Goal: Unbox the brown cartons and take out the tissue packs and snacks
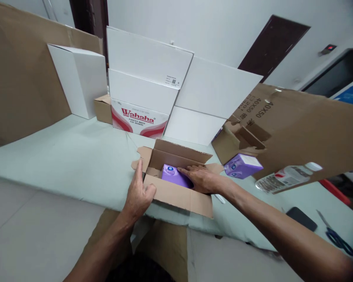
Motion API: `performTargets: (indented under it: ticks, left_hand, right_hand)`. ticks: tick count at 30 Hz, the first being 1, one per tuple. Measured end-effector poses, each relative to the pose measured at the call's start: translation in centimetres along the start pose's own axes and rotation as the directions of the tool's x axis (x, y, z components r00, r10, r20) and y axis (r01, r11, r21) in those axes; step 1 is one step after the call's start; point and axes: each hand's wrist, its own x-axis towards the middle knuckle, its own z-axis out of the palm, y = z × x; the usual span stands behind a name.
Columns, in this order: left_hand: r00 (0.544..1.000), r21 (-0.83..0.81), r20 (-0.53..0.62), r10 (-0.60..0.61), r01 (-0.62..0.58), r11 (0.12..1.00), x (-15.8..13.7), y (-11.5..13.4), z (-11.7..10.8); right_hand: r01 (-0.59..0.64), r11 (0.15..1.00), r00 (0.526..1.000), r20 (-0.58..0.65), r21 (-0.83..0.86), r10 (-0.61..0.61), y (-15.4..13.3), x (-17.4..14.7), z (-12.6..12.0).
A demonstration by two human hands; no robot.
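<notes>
Fingers of the right hand (pixel 201 178) extended and slightly apart, laid palm-down over the right end of a purple pack (pixel 175 180) inside an open brown carton (pixel 178 196); thumb hidden, so impossible to tell whether gripping or merely resting there. Thumb and index finger of the left hand (pixel 138 197) wide apart, index straight up against the carton's left end, thumb by the front flap, remaining fingers folded out of sight. On the pack, a round blue badge with small pale lettering, too small to read. To the right, near another open carton (pixel 228 145), a second purple pack (pixel 242 168) with similar blue badges. Beyond the carton, on an upright white panel, a red-and-white Wahaha print (pixel 139 119), legible as "Wahaha" and "PURIFIED WATER FOR DRINKING". Farther right, "40X50" printed twice on a large brown cardboard sheet (pixel 302 129). Left forearm slanting up from the bottom edge, wrist just in front of the table edge; right forearm stretched in from the lower right corner, wrist over the carton's right end. On the pale tabletop (pixel 61 149) at right, a clear bottle (pixel 288 178) lying tilted, and dark-handled scissors (pixel 335 235).
</notes>
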Motion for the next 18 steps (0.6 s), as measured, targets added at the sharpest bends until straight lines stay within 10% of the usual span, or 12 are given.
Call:
performTargets:
  ticks: [7,13,18]
  left_hand:
    - [0.999,-0.021,-0.026,0.04,-0.041,0.999,0.0,-0.6,0.4]
    - [0.999,0.001,-0.03,0.029,-0.029,1.0,-0.1,-0.3,0.4]
    - [0.998,0.025,-0.027,0.061,-0.06,0.998,-0.1,-0.4,0.6]
  right_hand:
    - [0.006,1.0,1.0,0.028,0.027,-0.007,-0.7,-0.1,-1.1]
    - [-0.331,0.943,0.944,0.017,0.034,0.331,-1.7,-0.3,-3.3]
    - [-0.355,0.927,0.935,0.051,0.121,0.352,-2.6,0.3,-2.0]
